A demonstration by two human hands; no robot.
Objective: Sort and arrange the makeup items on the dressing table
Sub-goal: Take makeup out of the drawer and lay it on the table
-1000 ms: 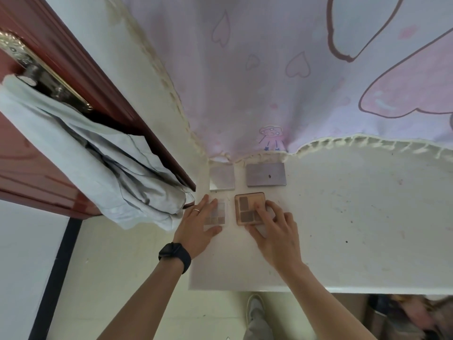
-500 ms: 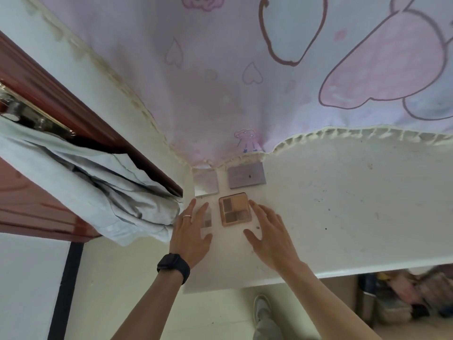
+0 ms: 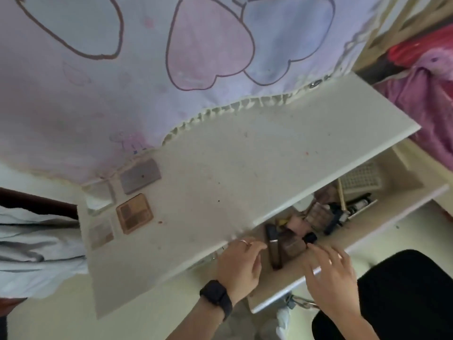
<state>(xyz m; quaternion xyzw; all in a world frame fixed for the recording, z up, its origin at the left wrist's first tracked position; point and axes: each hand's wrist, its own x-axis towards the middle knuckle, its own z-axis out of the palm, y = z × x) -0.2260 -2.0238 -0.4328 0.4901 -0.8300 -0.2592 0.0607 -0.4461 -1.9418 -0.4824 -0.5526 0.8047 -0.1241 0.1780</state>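
Four flat palettes are counted on the dressing table [image 3: 257,163] (copper palette [image 3: 134,213], grey palette [image 3: 141,176], clear palette [image 3: 99,196], pale palette [image 3: 101,233]), and one open drawer [image 3: 397,212] is seen below that table, its contents too blurred for counting.

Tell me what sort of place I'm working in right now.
Most likely a bedroom dressing table: eyeshadow palettes laid out on a white tabletop, an open drawer below it crowded with makeup, and a heart-print cloth hanging behind. Pink fabric, perhaps bedding, shows at the right.
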